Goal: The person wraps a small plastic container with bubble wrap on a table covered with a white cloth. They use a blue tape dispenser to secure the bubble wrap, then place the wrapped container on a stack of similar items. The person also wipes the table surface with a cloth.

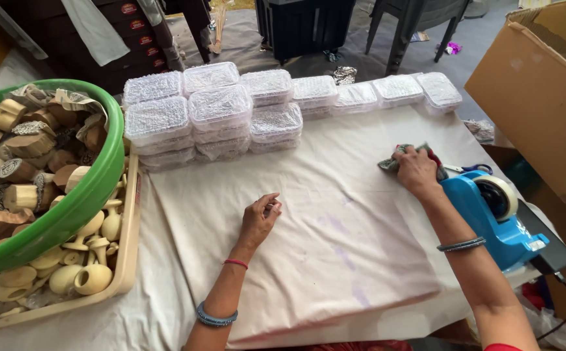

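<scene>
My right hand (416, 170) presses down on a small crumpled cloth (390, 161) of grey, green and red at the right side of the white sheet (322, 227). Resting on the same sheet near its middle, my left hand (260, 218) has its fingers loosely curled and holds nothing. A blue tape dispenser (497, 218) with a roll of tape stands just right of my right forearm. Scissors with blue handles (471, 169) lie beside the cloth.
Stacks of clear lidded plastic boxes (218, 110) line the far edge of the sheet. At the left a green basin (68, 208) holds carved wooden blocks, over a beige tray (124, 260) of pale wooden knobs. A large cardboard box (543, 97) stands at the right.
</scene>
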